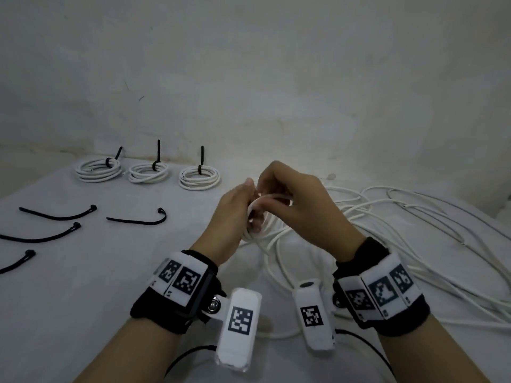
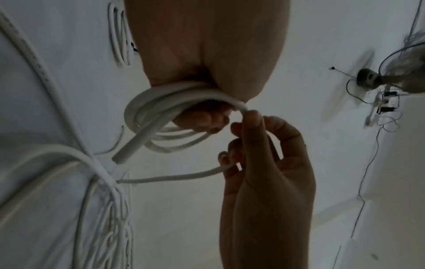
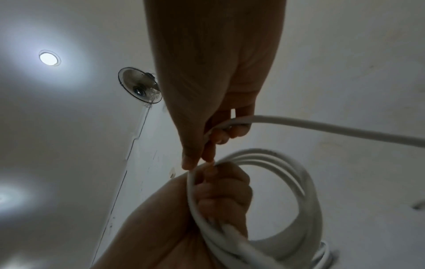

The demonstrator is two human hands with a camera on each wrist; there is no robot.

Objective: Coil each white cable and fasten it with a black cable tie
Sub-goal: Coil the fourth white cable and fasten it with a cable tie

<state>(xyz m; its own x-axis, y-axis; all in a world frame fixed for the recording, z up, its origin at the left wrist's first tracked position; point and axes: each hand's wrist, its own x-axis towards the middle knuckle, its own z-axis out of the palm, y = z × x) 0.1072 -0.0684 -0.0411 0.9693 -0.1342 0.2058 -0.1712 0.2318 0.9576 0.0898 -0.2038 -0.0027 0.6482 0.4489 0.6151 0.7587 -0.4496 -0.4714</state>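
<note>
Gripping a small coil of round white cable [image 1: 258, 217] above the middle of the pale worktop [image 1: 110, 272], my left hand [image 1: 232, 217] has its fingers curled through the loops. My right hand [image 1: 298, 205] pinches the same cable's running strand just beside it, at 3 o'clock. Loose white cable [image 1: 401, 230] sprawls towards 3 o'clock. Three coiled white cables with black ties [image 1: 149, 172] sit at 11 o'clock, and four loose black cable ties [image 1: 138, 219] lie at 9 o'clock.
</note>
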